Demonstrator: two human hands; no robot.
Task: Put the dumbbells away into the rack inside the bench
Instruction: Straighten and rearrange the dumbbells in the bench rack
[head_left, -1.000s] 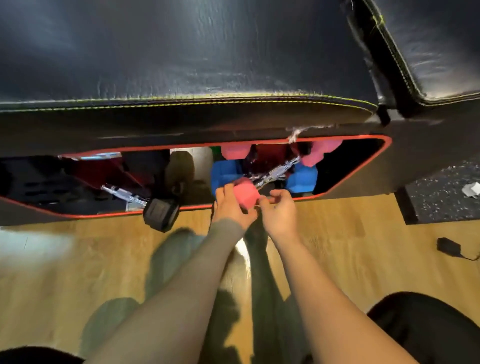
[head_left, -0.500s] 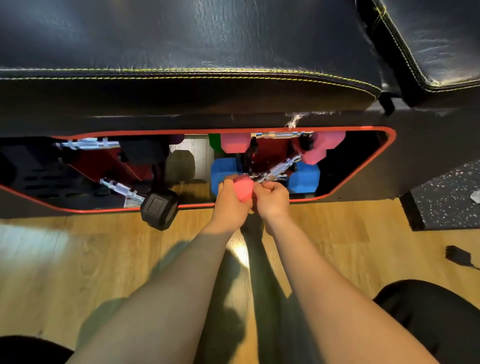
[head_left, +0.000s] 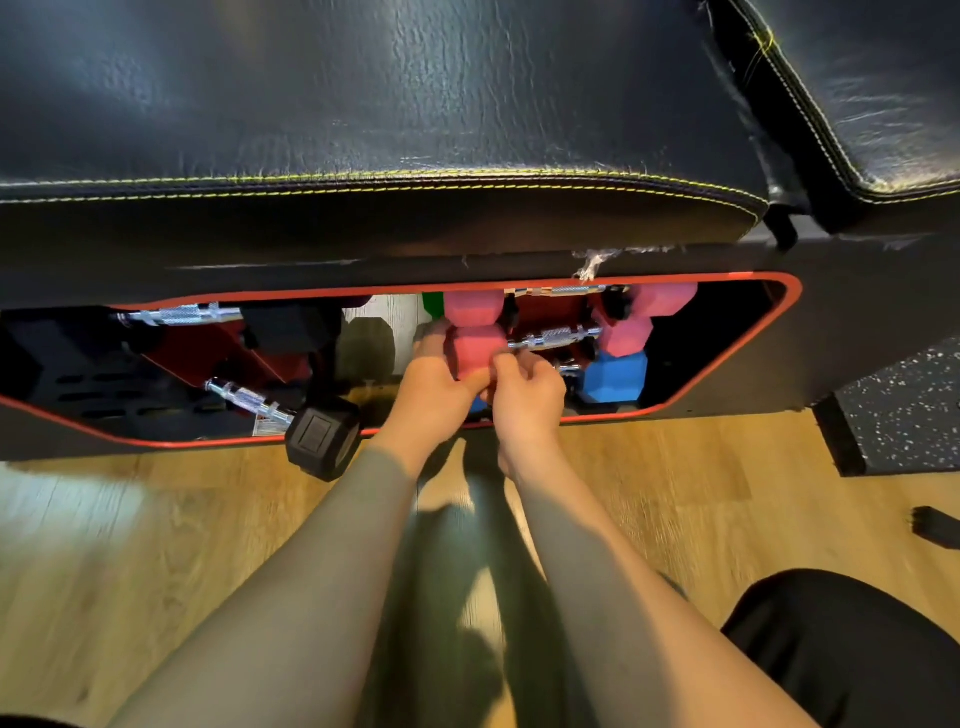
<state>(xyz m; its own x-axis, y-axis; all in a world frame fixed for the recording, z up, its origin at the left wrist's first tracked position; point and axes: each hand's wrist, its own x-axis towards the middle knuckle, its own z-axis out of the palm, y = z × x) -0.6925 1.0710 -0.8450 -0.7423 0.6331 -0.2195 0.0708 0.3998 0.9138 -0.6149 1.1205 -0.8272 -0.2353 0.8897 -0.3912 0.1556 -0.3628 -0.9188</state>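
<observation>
A pink dumbbell (head_left: 478, 347) with a chrome handle lies level inside the red-rimmed opening (head_left: 727, 384) of the black bench. My left hand (head_left: 434, 387) wraps its near pink head from the left and below. My right hand (head_left: 527, 397) pinches the same head from the right, fingers by the handle. Its far pink head (head_left: 626, 335) rests on the red rack. Another pink dumbbell (head_left: 475, 306) sits just above, a blue one (head_left: 615, 376) below right. A black hex dumbbell (head_left: 322, 436) leans out of the opening at lower left, its chrome handle slanting inward.
The black padded bench top (head_left: 384, 119) overhangs the opening. A chrome bar (head_left: 176, 314) sits at the upper left of the rack. Wooden floor (head_left: 156, 545) lies below, a speckled rubber mat (head_left: 904, 410) and a small black object (head_left: 935, 525) at right, my dark-clad knee (head_left: 852, 644) at lower right.
Both hands have lifted the pink dumbbell up and into the opening, and its handle has swung from slanted to level on the rack. The view has shifted closer.
</observation>
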